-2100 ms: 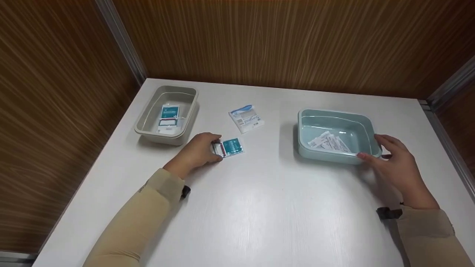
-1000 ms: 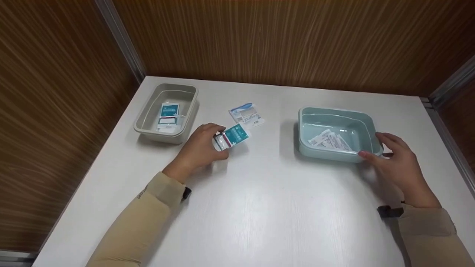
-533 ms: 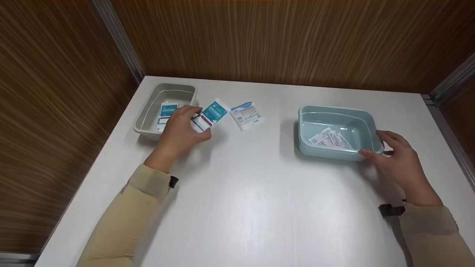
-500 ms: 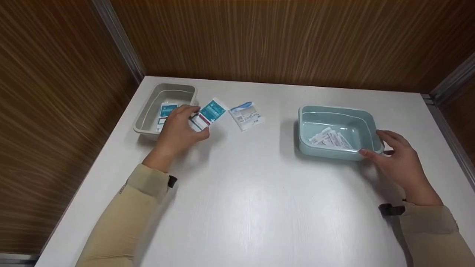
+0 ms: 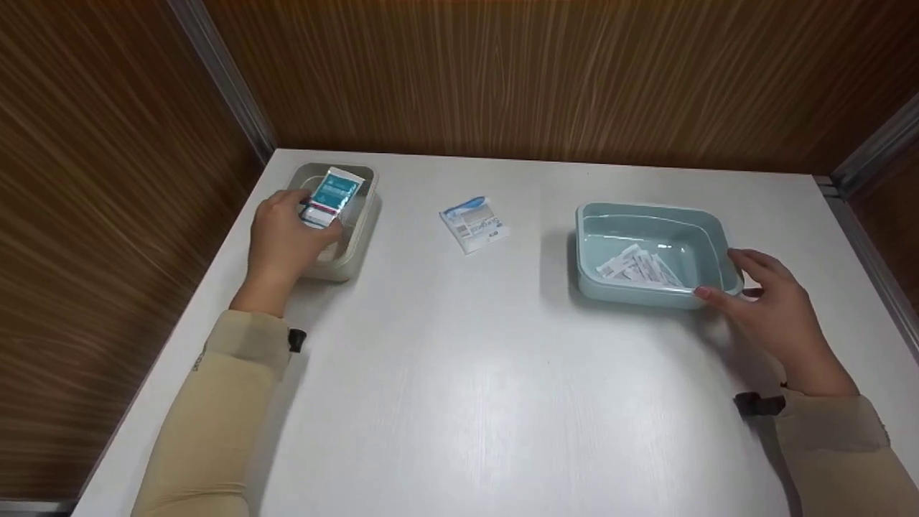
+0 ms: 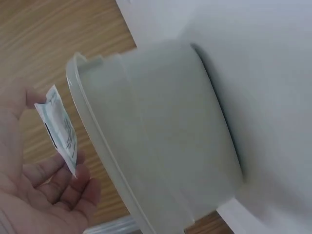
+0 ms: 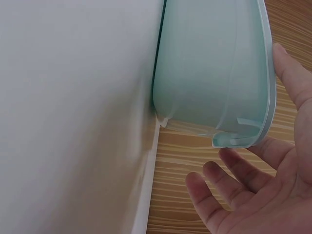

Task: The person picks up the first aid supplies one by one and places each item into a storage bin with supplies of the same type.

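My left hand point(image 5: 281, 235) pinches a flat teal-and-white packet point(image 5: 335, 192) between thumb and fingers, above the beige plastic box point(image 5: 361, 233) at the back left. In the left wrist view the packet point(image 6: 59, 127) stands just outside the box's rim line, held near its edges. The packets lying in this box are mostly hidden by the hand. My right hand point(image 5: 779, 309) holds the near right corner of the light blue plastic box point(image 5: 639, 296), thumb on the front rim and index finger on the side. The other right fingers point(image 7: 207, 195) hang loose below the rim.
Between the two boxes lies a white-and-blue packet point(image 5: 474, 224) with "Surgical" printed on it. Several small white paper sachets point(image 5: 639, 267) are in the light blue box. Brown wood-grain panels point(image 5: 502, 79) wall in the white table point(image 5: 459, 402) at the back and sides.
My left hand has lifted the teal-and-white packet off the table beside the white-and-blue packet and carried it left over the beige box. The right hand keeps its hold on the light blue box.
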The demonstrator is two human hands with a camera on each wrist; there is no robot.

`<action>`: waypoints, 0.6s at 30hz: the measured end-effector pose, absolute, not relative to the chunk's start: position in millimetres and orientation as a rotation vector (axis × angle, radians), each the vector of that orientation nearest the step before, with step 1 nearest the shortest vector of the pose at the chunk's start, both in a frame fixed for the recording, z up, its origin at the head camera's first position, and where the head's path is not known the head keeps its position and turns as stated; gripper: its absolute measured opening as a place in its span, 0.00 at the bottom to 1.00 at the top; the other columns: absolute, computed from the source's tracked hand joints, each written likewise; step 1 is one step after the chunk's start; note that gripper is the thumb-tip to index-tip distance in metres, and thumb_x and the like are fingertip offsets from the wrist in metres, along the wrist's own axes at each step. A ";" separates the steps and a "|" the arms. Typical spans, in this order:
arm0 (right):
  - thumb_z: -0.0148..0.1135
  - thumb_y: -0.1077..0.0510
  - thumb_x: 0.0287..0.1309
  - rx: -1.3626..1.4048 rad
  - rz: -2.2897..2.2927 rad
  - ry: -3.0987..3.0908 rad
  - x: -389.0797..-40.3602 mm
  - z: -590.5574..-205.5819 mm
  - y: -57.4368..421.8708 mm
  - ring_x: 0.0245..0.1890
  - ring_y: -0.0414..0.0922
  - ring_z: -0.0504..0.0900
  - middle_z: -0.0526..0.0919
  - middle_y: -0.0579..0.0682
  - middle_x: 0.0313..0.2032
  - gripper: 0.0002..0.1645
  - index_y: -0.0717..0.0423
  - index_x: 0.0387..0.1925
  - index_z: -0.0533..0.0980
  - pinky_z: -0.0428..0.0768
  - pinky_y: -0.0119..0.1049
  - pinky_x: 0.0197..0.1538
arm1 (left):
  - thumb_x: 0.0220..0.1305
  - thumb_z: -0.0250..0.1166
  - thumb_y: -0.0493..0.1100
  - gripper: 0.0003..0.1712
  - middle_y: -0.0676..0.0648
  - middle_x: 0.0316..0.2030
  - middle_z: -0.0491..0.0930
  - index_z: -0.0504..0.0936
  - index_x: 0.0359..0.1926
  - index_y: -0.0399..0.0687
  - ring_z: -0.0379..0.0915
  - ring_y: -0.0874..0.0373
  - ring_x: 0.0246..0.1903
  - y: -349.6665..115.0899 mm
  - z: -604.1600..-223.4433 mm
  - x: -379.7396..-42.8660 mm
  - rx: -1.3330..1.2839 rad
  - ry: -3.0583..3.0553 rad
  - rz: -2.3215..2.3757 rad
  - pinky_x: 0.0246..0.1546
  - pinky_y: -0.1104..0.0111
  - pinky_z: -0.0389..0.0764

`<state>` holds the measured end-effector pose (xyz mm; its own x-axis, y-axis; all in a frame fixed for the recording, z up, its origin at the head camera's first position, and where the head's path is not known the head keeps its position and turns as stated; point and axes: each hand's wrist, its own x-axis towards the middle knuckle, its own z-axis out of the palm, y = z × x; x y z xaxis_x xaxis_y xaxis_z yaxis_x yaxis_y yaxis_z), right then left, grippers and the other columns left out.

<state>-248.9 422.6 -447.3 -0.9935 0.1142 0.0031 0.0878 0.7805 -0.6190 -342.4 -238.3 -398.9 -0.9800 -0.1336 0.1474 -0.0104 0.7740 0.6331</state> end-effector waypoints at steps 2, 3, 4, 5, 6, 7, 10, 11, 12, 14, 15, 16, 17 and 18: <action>0.76 0.31 0.70 -0.170 1.016 -2.924 -248.2 -447.5 422.5 0.73 0.76 0.74 0.58 0.68 0.88 0.62 0.56 0.90 0.59 0.70 0.08 0.44 | 0.70 0.77 0.51 0.45 0.30 0.70 0.79 0.74 0.79 0.31 0.76 0.36 0.71 -244.5 -398.6 -345.9 0.148 -2.754 -0.978 0.78 0.42 0.81; 0.76 0.31 0.70 -0.171 1.014 -2.924 -248.1 -447.7 422.3 0.74 0.76 0.74 0.58 0.68 0.88 0.62 0.56 0.90 0.60 0.70 0.08 0.44 | 0.69 0.77 0.51 0.45 0.30 0.69 0.80 0.74 0.78 0.30 0.76 0.36 0.70 -246.9 -398.6 -347.2 0.165 -2.742 -0.975 0.78 0.43 0.81; 0.76 0.31 0.70 -0.173 1.012 -2.926 -247.8 -448.0 422.1 0.73 0.76 0.74 0.58 0.68 0.88 0.62 0.56 0.90 0.59 0.70 0.08 0.44 | 0.69 0.77 0.51 0.45 0.29 0.69 0.80 0.75 0.78 0.29 0.77 0.36 0.70 -248.8 -398.7 -348.4 0.184 -2.737 -0.974 0.78 0.43 0.82; 0.76 0.31 0.71 -0.175 1.011 -2.927 -247.6 -448.5 422.3 0.73 0.76 0.74 0.57 0.68 0.88 0.62 0.56 0.90 0.59 0.69 0.08 0.44 | 0.70 0.77 0.51 0.45 0.29 0.70 0.80 0.75 0.78 0.29 0.77 0.36 0.70 -250.2 -398.9 -349.2 0.206 -2.733 -0.979 0.78 0.43 0.82; 0.76 0.31 0.71 -0.176 1.009 -2.930 -247.4 -448.9 422.1 0.73 0.76 0.74 0.57 0.68 0.88 0.62 0.56 0.90 0.59 0.69 0.08 0.43 | 0.70 0.77 0.51 0.45 0.30 0.70 0.80 0.74 0.78 0.29 0.76 0.37 0.71 -251.3 -399.2 -349.7 0.231 -2.735 -0.983 0.78 0.44 0.82; 0.76 0.31 0.71 -0.176 1.008 -2.932 -247.3 -449.3 422.2 0.73 0.77 0.74 0.57 0.69 0.88 0.62 0.56 0.90 0.59 0.68 0.08 0.43 | 0.71 0.77 0.51 0.45 0.30 0.70 0.80 0.74 0.78 0.29 0.76 0.38 0.71 -252.0 -399.5 -350.0 0.253 -2.738 -0.991 0.78 0.44 0.82; 0.76 0.32 0.72 -0.164 1.009 -2.934 -247.2 -450.5 423.0 0.73 0.78 0.74 0.56 0.70 0.88 0.62 0.58 0.90 0.58 0.67 0.08 0.43 | 0.71 0.76 0.53 0.45 0.30 0.70 0.80 0.74 0.78 0.28 0.75 0.37 0.71 -253.2 -400.9 -350.4 0.292 -2.734 -0.999 0.77 0.44 0.83; 0.76 0.33 0.72 -0.159 1.012 -2.930 -247.3 -450.7 423.3 0.72 0.78 0.74 0.56 0.70 0.88 0.62 0.58 0.90 0.58 0.67 0.07 0.43 | 0.71 0.76 0.54 0.47 0.29 0.71 0.80 0.74 0.79 0.28 0.75 0.36 0.72 -253.9 -401.5 -350.6 0.299 -2.735 -0.991 0.78 0.43 0.82; 0.76 0.33 0.72 -0.156 1.014 -2.927 -247.5 -450.7 423.1 0.72 0.77 0.75 0.56 0.70 0.88 0.62 0.58 0.90 0.58 0.66 0.07 0.43 | 0.70 0.77 0.55 0.49 0.28 0.71 0.79 0.73 0.79 0.27 0.74 0.35 0.73 -254.4 -401.8 -350.5 0.305 -2.736 -0.981 0.79 0.42 0.80; 0.76 0.34 0.73 -0.149 1.022 -2.916 -247.9 -450.7 423.3 0.72 0.76 0.75 0.57 0.70 0.88 0.61 0.59 0.89 0.59 0.66 0.06 0.44 | 0.69 0.78 0.59 0.53 0.25 0.73 0.78 0.71 0.80 0.25 0.72 0.32 0.76 -255.4 -402.8 -350.7 0.302 -2.732 -0.960 0.81 0.41 0.77; 0.76 0.34 0.73 -0.147 1.027 -2.912 -248.1 -450.5 423.5 0.72 0.76 0.75 0.57 0.70 0.88 0.61 0.59 0.89 0.59 0.66 0.06 0.44 | 0.68 0.78 0.60 0.56 0.24 0.74 0.77 0.70 0.80 0.25 0.70 0.30 0.77 -255.9 -403.1 -350.7 0.302 -2.734 -0.952 0.82 0.40 0.75; 0.76 0.35 0.73 -0.144 1.030 -2.909 -248.3 -450.3 423.6 0.72 0.76 0.75 0.58 0.69 0.88 0.60 0.59 0.89 0.59 0.66 0.06 0.44 | 0.68 0.78 0.62 0.58 0.24 0.76 0.75 0.68 0.81 0.25 0.68 0.29 0.79 -256.4 -403.2 -350.5 0.304 -2.738 -0.947 0.84 0.39 0.73; 0.76 0.34 0.73 -0.143 1.030 -2.909 -248.2 -450.1 423.6 0.72 0.76 0.75 0.58 0.69 0.88 0.60 0.59 0.89 0.59 0.66 0.05 0.44 | 0.68 0.78 0.63 0.59 0.23 0.77 0.74 0.67 0.82 0.25 0.67 0.28 0.80 -256.8 -403.6 -350.3 0.305 -2.740 -0.944 0.85 0.38 0.71; 0.76 0.34 0.73 -0.145 1.030 -2.912 -248.1 -449.8 424.0 0.72 0.76 0.75 0.58 0.69 0.88 0.60 0.58 0.89 0.59 0.66 0.05 0.44 | 0.68 0.78 0.63 0.60 0.24 0.77 0.73 0.67 0.82 0.26 0.66 0.28 0.80 -256.9 -404.3 -350.3 0.306 -2.740 -0.943 0.85 0.38 0.70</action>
